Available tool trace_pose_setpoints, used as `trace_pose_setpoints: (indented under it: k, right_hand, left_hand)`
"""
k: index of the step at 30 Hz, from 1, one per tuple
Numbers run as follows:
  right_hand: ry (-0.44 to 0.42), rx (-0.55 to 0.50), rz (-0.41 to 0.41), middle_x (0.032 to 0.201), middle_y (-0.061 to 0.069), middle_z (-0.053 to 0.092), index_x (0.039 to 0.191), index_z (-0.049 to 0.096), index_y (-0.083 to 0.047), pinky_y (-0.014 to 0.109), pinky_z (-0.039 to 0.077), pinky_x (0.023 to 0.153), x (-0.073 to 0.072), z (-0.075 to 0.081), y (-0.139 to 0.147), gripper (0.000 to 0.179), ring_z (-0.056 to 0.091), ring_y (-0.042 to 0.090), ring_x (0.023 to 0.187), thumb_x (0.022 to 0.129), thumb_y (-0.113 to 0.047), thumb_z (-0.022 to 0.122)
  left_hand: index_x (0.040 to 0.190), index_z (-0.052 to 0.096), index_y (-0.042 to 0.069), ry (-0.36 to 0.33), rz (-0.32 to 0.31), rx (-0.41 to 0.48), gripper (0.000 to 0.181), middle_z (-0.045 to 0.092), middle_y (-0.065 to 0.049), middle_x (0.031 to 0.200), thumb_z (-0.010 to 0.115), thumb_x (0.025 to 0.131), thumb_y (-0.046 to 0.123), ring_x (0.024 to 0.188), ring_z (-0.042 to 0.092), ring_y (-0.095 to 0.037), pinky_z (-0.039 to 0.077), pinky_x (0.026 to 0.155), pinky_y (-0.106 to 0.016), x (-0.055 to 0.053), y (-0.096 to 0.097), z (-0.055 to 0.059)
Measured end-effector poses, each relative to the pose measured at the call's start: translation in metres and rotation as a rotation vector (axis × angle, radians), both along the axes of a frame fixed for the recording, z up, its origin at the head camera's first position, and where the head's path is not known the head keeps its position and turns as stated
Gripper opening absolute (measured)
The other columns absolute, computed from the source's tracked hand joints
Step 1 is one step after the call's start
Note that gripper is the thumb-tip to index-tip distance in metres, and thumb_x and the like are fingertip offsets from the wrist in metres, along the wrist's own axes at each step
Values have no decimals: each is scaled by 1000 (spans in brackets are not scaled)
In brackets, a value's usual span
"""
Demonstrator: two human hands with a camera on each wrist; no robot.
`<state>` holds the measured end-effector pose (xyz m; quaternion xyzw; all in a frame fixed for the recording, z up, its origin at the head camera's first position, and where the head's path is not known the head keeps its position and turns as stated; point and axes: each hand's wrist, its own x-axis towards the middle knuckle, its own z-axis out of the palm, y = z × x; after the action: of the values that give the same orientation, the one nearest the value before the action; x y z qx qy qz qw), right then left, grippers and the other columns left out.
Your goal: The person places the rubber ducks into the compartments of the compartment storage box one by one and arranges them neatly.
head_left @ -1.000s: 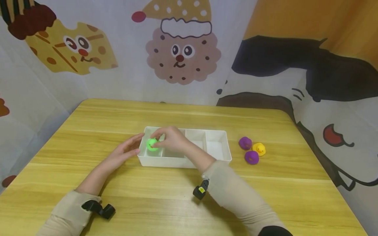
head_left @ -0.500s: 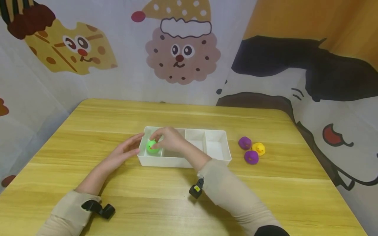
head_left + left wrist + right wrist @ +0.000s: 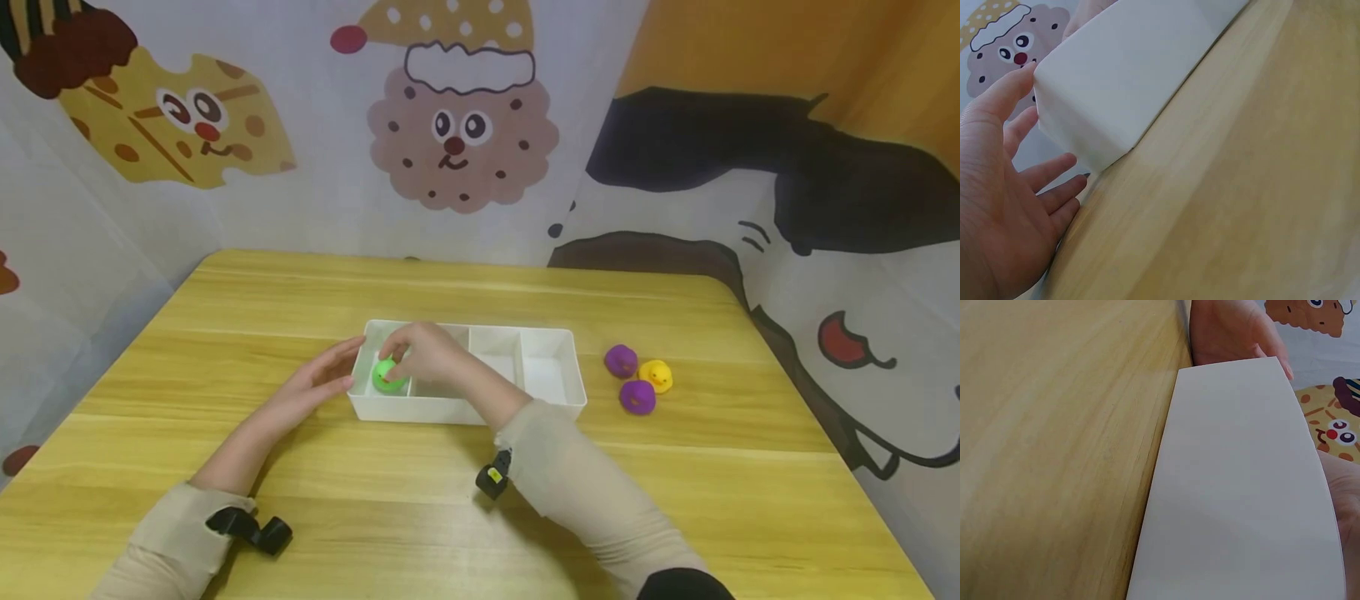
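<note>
A white divided box (image 3: 427, 409) stands on the wooden table. In its leftmost compartment is a small green rubber duck (image 3: 387, 379) with an orange beak. My right hand (image 3: 433, 357) reaches over the box wall and pinches the duck between thumb and fingers. At the box's left end rests my left hand (image 3: 311, 387), fingers extended. The left wrist view shows the left hand (image 3: 1007, 200) with thumb and fingertips against the end wall of the box (image 3: 1110, 81). The box's front wall (image 3: 1241, 481) hides the duck in the right wrist view.
To the right of the box, two purple ducks (image 3: 637, 397) and a yellow duck (image 3: 657, 377) sit close together on the table (image 3: 420, 517). Behind the table hangs a cloth (image 3: 315, 208) printed with cartoon food faces.
My right hand has lowered slightly, bringing the green duck deeper into the left compartment. The left hand keeps its place at the box's end.
</note>
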<state>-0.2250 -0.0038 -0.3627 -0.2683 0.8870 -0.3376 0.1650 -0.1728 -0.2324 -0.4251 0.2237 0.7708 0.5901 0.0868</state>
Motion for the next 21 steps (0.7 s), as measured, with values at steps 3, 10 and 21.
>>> trace_pose_setpoints:
  k: [3, 10, 21]
  right_hand:
    - [3, 5, -3, 89, -10, 64, 103, 72, -17, 28, 45, 79, 0, 0, 0, 26, 57, 9, 87, 79, -20, 80]
    - [21, 6, -5, 90, -11, 65, 105, 72, -17, 30, 45, 83, 1, 1, 1, 27, 57, 8, 90, 80, -23, 80]
    - [117, -28, -27, 98, -7, 68, 112, 70, -19, 30, 47, 81, 7, 15, 15, 30, 59, 13, 95, 83, -24, 77]
  left_hand:
    - [152, 27, 14, -3, 6, -4, 55, 28, -20, 152, 48, 101, 14, 134, 29, -41, 28, 100, -64, 0, 0, 0]
    - [152, 27, 14, -4, 11, -4, 55, 28, -20, 152, 48, 101, 13, 135, 29, -41, 27, 100, -63, 0, 0, 0]
    - [152, 28, 15, 3, 5, 3, 55, 29, -18, 152, 48, 101, 13, 134, 30, -40, 27, 101, -64, -1, -1, -2]
